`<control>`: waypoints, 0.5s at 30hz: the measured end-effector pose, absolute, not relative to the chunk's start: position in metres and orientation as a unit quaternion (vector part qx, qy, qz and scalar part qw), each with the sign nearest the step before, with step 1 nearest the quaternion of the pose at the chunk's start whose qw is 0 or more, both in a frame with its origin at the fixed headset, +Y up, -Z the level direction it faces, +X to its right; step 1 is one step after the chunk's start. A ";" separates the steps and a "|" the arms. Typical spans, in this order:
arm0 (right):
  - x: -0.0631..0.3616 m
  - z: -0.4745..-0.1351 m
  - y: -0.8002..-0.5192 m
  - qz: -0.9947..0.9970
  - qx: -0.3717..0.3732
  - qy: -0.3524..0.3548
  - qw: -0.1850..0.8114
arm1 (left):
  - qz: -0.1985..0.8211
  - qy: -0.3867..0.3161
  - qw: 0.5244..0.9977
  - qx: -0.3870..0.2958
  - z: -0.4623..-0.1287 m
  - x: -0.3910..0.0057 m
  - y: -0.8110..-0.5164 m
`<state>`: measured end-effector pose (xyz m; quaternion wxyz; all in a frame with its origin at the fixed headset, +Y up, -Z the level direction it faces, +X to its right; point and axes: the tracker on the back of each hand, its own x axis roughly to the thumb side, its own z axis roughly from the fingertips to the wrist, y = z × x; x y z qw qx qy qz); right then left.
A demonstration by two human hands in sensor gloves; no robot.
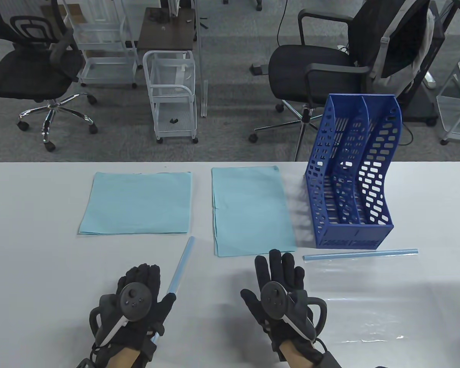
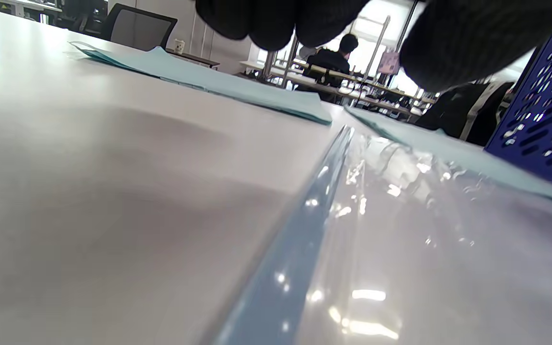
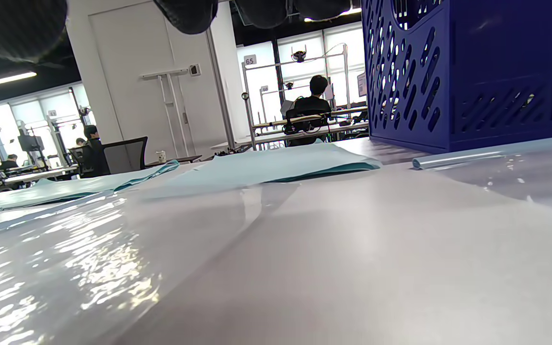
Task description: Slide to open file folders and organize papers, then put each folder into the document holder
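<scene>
Left hand (image 1: 138,295) is lying over a folder's blue spine bar (image 1: 181,264), fingers curled; whether it grips is unclear. Right hand (image 1: 280,291) is resting flat, fingers spread, near a paper stack (image 1: 251,209).

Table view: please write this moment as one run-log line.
left hand on clear folder's blue slide bar | right hand open | blue plastic document holder empty

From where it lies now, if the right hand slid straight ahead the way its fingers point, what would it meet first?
Most likely the near edge of the right stack of blue paper, just beyond the right hand fingertips. The blue document holder sits off to the right of that line. Depth is hard to judge, so this is approximate.
</scene>
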<state>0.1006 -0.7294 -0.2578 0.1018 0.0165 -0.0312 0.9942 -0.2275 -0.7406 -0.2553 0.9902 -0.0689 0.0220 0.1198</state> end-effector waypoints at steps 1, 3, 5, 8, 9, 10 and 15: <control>0.100 -0.258 -0.730 0.994 0.017 -0.029 0.102 | 0.099 0.034 0.991 -0.085 -0.261 -0.222 -0.743; 0.100 -0.258 -0.730 0.994 0.018 -0.025 0.103 | 0.058 0.063 0.988 -0.128 -0.272 -0.214 -0.749; 0.100 -0.258 -0.730 0.994 0.017 -0.023 0.104 | 0.044 0.074 0.982 -0.170 -0.282 -0.210 -0.755; 0.101 -0.258 -0.730 0.994 0.016 -0.017 0.109 | 0.031 0.098 0.970 -0.221 -0.296 -0.204 -0.762; 0.101 -0.258 -0.730 0.994 0.016 -0.016 0.110 | 0.019 0.103 0.971 -0.215 -0.299 -0.202 -0.762; 0.101 -0.258 -0.730 0.994 0.015 -0.014 0.111 | 0.016 0.107 0.968 -0.226 -0.303 -0.200 -0.761; 0.101 -0.258 -0.731 0.994 0.011 -0.009 0.112 | 0.024 0.132 0.952 -0.276 -0.314 -0.190 -0.759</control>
